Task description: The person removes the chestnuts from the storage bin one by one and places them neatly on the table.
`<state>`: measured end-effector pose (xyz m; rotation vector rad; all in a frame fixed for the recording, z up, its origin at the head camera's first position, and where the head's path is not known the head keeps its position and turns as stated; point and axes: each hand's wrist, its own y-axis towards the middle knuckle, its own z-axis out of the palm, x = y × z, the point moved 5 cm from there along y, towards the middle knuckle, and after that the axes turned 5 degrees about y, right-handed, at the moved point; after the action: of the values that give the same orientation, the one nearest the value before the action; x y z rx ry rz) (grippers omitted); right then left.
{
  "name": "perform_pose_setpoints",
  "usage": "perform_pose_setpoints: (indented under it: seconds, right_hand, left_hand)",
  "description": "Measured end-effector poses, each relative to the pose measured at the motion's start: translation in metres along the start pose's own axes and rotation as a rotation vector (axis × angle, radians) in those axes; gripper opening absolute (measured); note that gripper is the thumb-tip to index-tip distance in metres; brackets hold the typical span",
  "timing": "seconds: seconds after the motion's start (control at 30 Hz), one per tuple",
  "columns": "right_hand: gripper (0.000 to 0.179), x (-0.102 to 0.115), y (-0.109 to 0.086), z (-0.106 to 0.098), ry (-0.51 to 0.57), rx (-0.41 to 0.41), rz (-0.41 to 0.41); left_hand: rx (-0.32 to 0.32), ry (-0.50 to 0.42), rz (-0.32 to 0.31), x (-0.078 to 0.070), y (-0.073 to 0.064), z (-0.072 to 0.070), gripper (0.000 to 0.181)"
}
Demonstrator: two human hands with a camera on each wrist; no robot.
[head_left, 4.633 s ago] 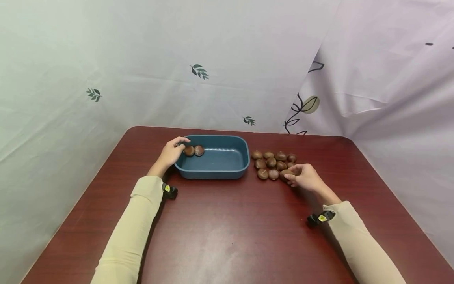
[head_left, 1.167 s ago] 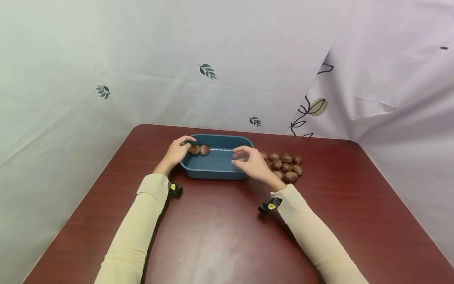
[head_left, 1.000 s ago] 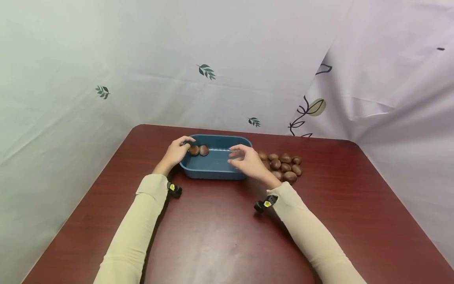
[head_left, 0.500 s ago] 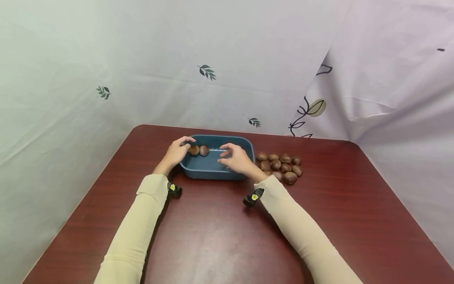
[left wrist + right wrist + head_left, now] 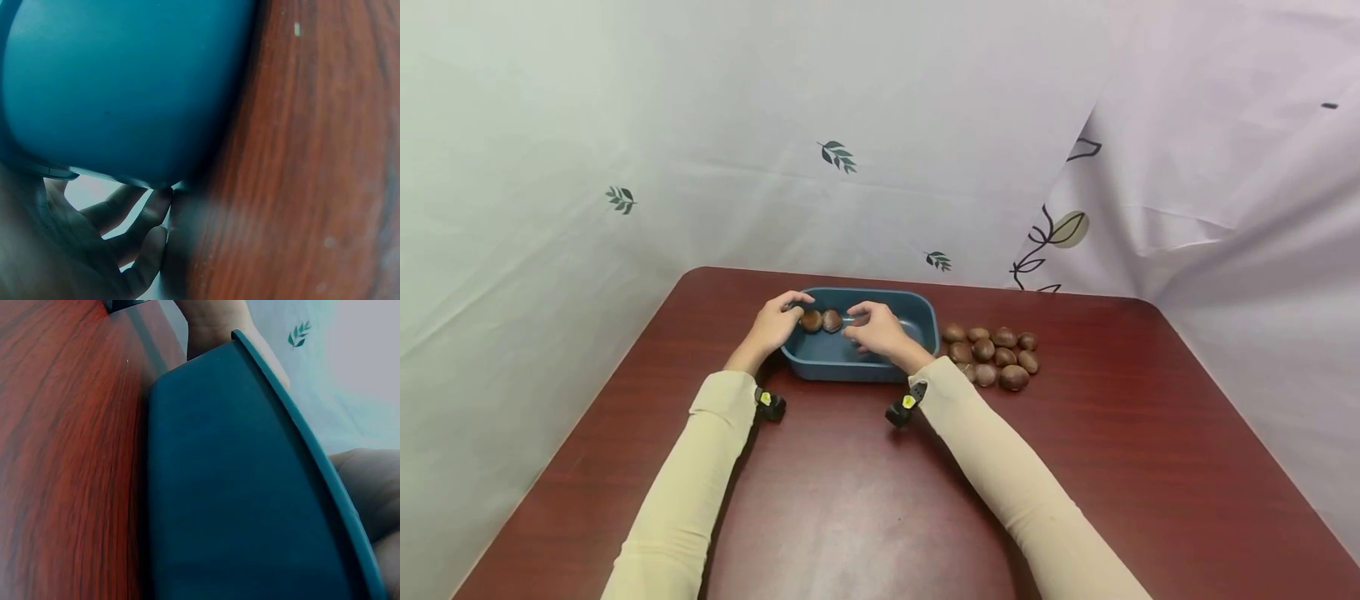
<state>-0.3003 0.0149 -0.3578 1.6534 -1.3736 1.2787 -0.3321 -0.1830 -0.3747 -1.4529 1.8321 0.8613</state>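
Note:
A blue rectangular bin (image 5: 850, 372) stands near the table's back edge. Two brown chestnuts (image 5: 832, 321) lie side by side at its left end. My left hand (image 5: 770, 327) holds the bin's left end; in the left wrist view its fingers (image 5: 150, 215) lie along the outside wall. My right hand (image 5: 880, 330) is inside the bin just right of the chestnuts, thumb and fingers apart. I see nothing between them. In the right wrist view the bin's wall (image 5: 231, 481) covers most of that hand.
Several more chestnuts (image 5: 982, 349) lie in rows on the table, to the right of the bin. The dark red table (image 5: 820, 492) reaches back to a pale cloth backdrop (image 5: 880, 167) with leaf prints.
My right hand has left the last chestnut of the front row on the table and moved left into the bin, close to the two chestnuts. The left hand has stayed on the bin.

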Motion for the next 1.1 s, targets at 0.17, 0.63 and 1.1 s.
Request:
perform_pose_setpoints:
  seconds: [0.17,0.63,1.1]
  right_hand:
    - [0.048,-0.003,0.009,0.007,0.003,-0.005,0.062]
    - [0.063,-0.002,0.018,0.017,0.185,0.032,0.190]
    - [0.060,-0.006,0.021,0.018,0.243,0.054,0.208]
  left_hand:
    - [-0.003,-0.006,-0.002,-0.001,0.001,0.003,0.034]
    - [-0.006,0.000,-0.003,-0.004,0.003,0.001,0.035]
    - [-0.003,-0.001,-0.008,0.000,0.002,0.001,0.036]
